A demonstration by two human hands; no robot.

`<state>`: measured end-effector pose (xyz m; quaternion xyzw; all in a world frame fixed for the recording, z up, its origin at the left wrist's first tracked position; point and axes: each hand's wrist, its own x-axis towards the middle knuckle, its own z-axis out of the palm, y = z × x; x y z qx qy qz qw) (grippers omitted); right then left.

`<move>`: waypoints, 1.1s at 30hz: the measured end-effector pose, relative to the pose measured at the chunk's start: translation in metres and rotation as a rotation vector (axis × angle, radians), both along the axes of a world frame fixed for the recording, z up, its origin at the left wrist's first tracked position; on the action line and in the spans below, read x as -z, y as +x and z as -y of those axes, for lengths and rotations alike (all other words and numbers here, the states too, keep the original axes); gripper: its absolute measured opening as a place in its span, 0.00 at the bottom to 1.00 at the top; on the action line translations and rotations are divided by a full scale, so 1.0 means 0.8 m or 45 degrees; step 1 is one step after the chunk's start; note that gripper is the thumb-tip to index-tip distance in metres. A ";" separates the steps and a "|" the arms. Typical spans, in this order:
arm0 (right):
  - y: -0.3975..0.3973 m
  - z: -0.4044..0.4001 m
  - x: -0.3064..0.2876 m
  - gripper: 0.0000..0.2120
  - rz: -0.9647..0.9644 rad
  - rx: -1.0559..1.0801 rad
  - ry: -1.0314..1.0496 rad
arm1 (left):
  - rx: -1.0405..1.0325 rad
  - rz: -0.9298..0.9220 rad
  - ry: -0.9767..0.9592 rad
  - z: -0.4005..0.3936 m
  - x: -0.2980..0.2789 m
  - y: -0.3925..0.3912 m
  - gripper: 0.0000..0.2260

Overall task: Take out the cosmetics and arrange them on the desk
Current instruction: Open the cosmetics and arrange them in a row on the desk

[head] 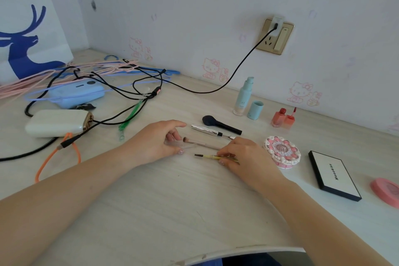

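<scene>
Yellow-handled, the spoolie brush (212, 156) lies on the desk (172, 201) under your right hand (241, 155), whose fingertips pinch its handle near the middle, bristles pointing left. Your left hand (155, 142) rests beside it, fingers curled over what looks like a clear tube or cap (183, 146), though I cannot tell how firmly it holds. A small brush (200, 143) sits between your hands, and a silver tube (210, 131) and dark powder brush (220, 124) lie just behind it, so a careless slide could roll one into the row. Behind them stand a pale bottle (244, 97) with its cap (255, 110) off and two lip tints (282, 117), easy to topple. A round pink compact (281, 151) sits just beside your right hand, a flat palette (334, 175) further right. Black cables (129, 93) and hangers (64, 75) crowd the left.
</scene>
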<state>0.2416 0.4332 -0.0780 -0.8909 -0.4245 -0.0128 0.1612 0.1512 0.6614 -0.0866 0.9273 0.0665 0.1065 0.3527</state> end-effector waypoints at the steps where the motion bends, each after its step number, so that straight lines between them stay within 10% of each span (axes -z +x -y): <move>1: 0.000 0.001 0.000 0.10 -0.001 -0.001 0.006 | -0.010 0.006 0.000 -0.001 0.001 0.000 0.28; 33: 0.028 0.085 -0.032 0.12 0.047 0.246 0.201 | 0.230 0.124 0.097 0.099 -0.034 0.065 0.22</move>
